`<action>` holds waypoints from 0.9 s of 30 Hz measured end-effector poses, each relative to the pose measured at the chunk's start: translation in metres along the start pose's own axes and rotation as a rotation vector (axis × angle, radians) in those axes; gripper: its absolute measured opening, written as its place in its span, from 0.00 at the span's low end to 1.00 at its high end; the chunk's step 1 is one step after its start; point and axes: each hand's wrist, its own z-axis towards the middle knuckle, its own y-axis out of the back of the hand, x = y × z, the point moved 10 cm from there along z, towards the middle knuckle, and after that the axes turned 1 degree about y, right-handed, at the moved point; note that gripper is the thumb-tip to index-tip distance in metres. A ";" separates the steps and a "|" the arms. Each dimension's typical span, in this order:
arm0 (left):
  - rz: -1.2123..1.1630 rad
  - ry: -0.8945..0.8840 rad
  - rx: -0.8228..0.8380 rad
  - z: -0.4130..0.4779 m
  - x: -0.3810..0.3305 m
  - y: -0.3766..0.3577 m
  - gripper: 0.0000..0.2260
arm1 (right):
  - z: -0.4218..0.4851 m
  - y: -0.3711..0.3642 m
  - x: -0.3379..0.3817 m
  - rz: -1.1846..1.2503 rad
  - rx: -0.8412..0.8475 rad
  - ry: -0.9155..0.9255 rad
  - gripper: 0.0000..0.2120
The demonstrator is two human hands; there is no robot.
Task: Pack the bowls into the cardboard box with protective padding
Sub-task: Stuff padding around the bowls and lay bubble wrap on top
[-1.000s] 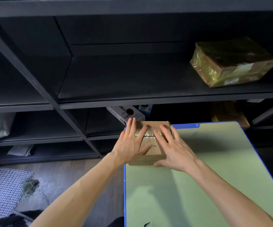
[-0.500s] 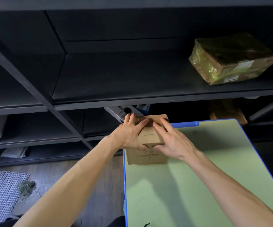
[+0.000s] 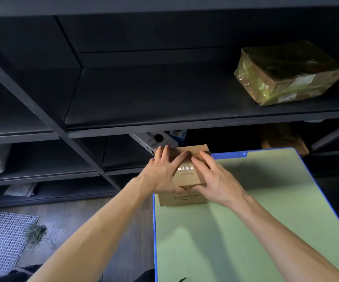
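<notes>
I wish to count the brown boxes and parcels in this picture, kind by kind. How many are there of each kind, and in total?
Small brown cardboard box on the green table: 1
Brown parcel wrapped in shiny film on the upper dark shelf: 1
Dim brown parcel behind the table, lower down: 1
Total: 3

Dark shelf point(image 3: 184, 127) close behind box point(image 3: 184, 198)
</notes>
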 end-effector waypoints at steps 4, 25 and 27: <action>0.036 -0.016 -0.222 -0.025 -0.018 0.004 0.51 | -0.031 -0.013 0.005 -0.013 -0.093 0.019 0.46; 0.038 -0.004 -0.155 -0.021 -0.014 -0.003 0.52 | -0.028 -0.009 0.003 0.022 -0.107 0.025 0.46; 0.049 0.005 -0.130 -0.023 -0.013 -0.009 0.53 | -0.028 -0.011 0.004 -0.018 -0.093 0.022 0.46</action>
